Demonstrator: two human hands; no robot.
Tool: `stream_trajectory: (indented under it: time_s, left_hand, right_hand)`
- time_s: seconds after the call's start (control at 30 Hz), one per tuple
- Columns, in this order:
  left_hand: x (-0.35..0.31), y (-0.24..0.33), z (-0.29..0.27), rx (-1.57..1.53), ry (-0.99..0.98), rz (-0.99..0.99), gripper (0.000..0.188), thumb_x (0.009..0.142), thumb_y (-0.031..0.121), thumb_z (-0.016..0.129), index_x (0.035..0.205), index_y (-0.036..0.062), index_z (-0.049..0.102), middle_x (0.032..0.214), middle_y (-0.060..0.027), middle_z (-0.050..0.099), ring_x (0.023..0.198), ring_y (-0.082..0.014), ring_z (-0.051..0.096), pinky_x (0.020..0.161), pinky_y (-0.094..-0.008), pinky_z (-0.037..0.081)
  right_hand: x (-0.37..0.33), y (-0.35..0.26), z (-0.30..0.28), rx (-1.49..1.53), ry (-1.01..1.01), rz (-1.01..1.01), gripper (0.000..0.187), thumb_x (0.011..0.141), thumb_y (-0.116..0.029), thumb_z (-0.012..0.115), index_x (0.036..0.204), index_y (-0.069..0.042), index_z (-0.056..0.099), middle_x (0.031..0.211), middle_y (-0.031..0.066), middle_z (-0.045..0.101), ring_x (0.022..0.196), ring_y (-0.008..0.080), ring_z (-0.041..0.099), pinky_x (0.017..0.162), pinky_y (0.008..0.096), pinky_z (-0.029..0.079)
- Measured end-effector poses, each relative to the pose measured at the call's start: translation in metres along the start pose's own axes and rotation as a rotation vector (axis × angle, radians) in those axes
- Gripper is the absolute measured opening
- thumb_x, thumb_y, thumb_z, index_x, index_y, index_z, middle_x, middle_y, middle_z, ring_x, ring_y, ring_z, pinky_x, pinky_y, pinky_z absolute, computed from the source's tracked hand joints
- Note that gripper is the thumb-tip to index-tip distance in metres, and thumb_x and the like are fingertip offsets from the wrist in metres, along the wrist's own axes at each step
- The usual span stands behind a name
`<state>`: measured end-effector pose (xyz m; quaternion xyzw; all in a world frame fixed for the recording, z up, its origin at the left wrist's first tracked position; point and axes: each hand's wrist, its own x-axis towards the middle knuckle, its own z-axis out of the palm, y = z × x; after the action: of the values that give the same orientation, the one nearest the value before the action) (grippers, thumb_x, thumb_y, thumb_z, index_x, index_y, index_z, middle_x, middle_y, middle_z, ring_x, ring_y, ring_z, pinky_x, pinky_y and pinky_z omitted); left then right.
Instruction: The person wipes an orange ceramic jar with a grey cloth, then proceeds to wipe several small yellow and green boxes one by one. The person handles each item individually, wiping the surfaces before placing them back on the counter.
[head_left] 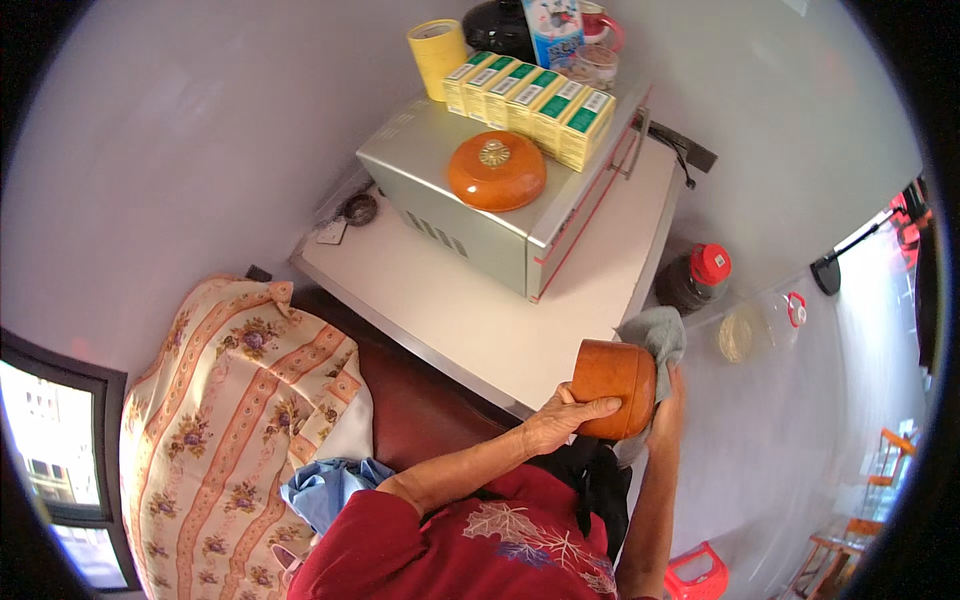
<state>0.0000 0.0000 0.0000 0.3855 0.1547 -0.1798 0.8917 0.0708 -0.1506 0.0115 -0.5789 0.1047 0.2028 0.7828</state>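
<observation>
Close to my body, my left hand [560,418] grips a glossy orange-brown canister [614,385], thumb across its side. The canister is tilted, and its inside is hidden from this view. A grey cloth [657,336] lies against the canister's right side, bunched under my right hand [668,408], whose fingers are closed round it. A round lid [497,182] of the same orange-brown colour, topped by a small ornate knob, rests on the silver microwave oven [440,190].
A row of yellow-and-green boxes [530,105] and a yellow cylinder [438,58] stand on the microwave. Under it is a white tabletop [460,300]. Right of the table are a red-lidded jar [695,275] and a red stool [697,572]; flowered fabric [235,400] drapes at left.
</observation>
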Motion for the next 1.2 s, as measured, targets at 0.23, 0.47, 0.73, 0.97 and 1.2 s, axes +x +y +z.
stream_trajectory:
  time_s: [0.23,0.47,0.73,0.97,1.2]
  left_hand:
    - [-0.005,0.01,-0.037,0.082,0.203,0.112,0.051,0.072,0.026,0.077,0.109,-0.0004,0.055,0.094,-0.0092,0.063,0.079,-0.0155,0.062,0.059,-0.0271,0.054]
    - [0.004,-0.004,-0.105,0.428,0.369,0.429,0.033,0.078,0.023,0.071,0.088,-0.0072,0.063,0.075,-0.0068,0.065,0.067,-0.0105,0.057,0.06,-0.0279,0.048]
    - [0.003,0.07,-0.186,1.673,0.913,0.193,0.038,0.077,0.039,0.064,0.082,0.0015,0.063,0.069,-0.0194,0.063,0.068,-0.0358,0.064,0.062,-0.0449,0.051]
    - [0.008,0.111,-0.237,1.827,0.911,-0.007,0.019,0.081,0.025,0.058,0.087,0.0079,0.064,0.082,-0.0153,0.066,0.08,-0.0317,0.065,0.068,-0.0421,0.052]
    - [0.008,0.123,-0.257,1.9,0.88,-0.093,0.018,0.084,0.022,0.054,0.09,0.0086,0.065,0.085,-0.0141,0.067,0.082,-0.0307,0.065,0.07,-0.041,0.052]
  right_hand:
    - [-0.012,0.067,0.017,-0.074,-0.173,-0.093,0.039,0.094,-0.029,0.042,0.124,-0.003,0.042,0.115,0.009,0.051,0.098,0.021,0.053,0.083,0.0335,0.045]
    - [-0.034,0.064,0.043,0.04,-0.415,0.392,0.033,0.094,-0.023,0.042,0.12,-0.002,0.042,0.098,0.0136,0.06,0.077,0.0232,0.062,0.067,0.0377,0.055]
    - [-0.058,0.064,0.038,-0.103,-0.407,0.474,0.033,0.092,-0.013,0.04,0.122,0.003,0.044,0.105,0.0156,0.06,0.089,0.0227,0.062,0.065,0.0331,0.057]
    - [-0.066,0.052,0.023,-0.07,-0.297,0.426,0.034,0.092,-0.012,0.04,0.123,0.002,0.043,0.112,0.0154,0.056,0.096,0.0246,0.061,0.066,0.0358,0.057]
    - [-0.063,0.053,0.01,0.017,-0.322,0.368,0.036,0.094,-0.019,0.042,0.124,0.001,0.042,0.111,0.0152,0.057,0.096,0.0255,0.061,0.066,0.0381,0.058]
